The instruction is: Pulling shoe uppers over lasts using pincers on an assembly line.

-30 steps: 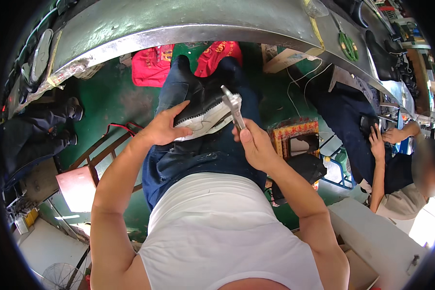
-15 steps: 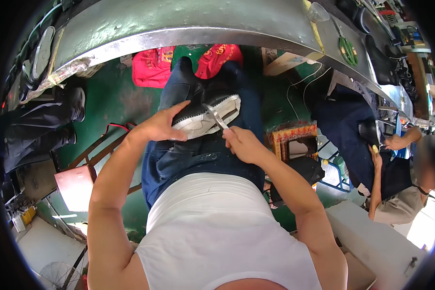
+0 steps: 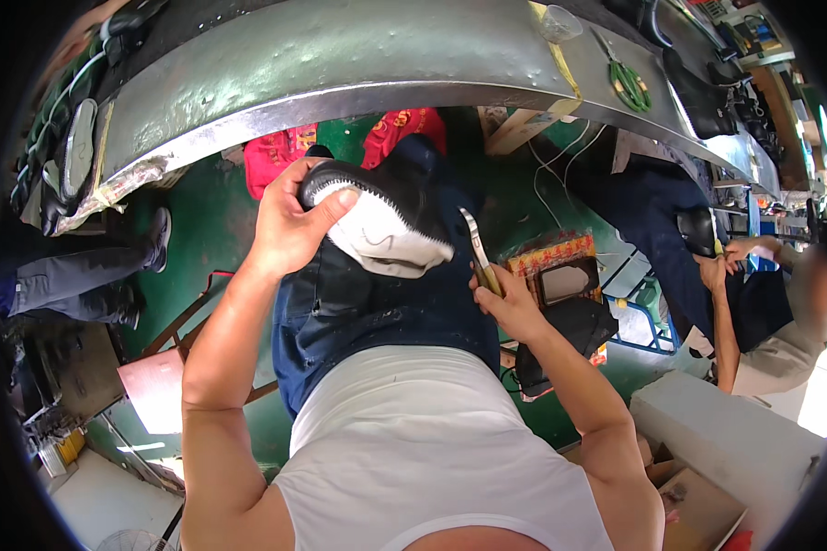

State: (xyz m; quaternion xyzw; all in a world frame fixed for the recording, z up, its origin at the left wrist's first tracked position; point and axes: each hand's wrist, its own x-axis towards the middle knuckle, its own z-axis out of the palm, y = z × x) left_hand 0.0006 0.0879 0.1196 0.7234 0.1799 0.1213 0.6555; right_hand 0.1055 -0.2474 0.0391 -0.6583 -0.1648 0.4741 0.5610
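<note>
My left hand (image 3: 289, 220) grips a black shoe (image 3: 381, 234) at one end, its thumb pressed on the white underside. The shoe is raised and tilted above my dark blue trousers (image 3: 358, 317), and a zigzag edge of black upper runs around the pale bottom. To its right, my right hand (image 3: 510, 303) is closed around the brownish handle of a slim metal tool with a curved, hook-like tip (image 3: 474, 237). That tip points up and stands apart from the shoe. Whether the tool is a knife or pincers I cannot make out.
A long metal bench (image 3: 340, 106) crosses in front of my knees. Green-handled scissors (image 3: 628, 84) and black boots (image 3: 694, 96) lie at its right. Red fabric (image 3: 404, 133) shows beneath. A co-worker's hands (image 3: 712, 271) hold another shoe at the right. A box (image 3: 547, 266) stands beside me.
The shoe has been lifted off my lap and turned, showing more of its white bottom. My right hand has drawn the tool away from it to the right.
</note>
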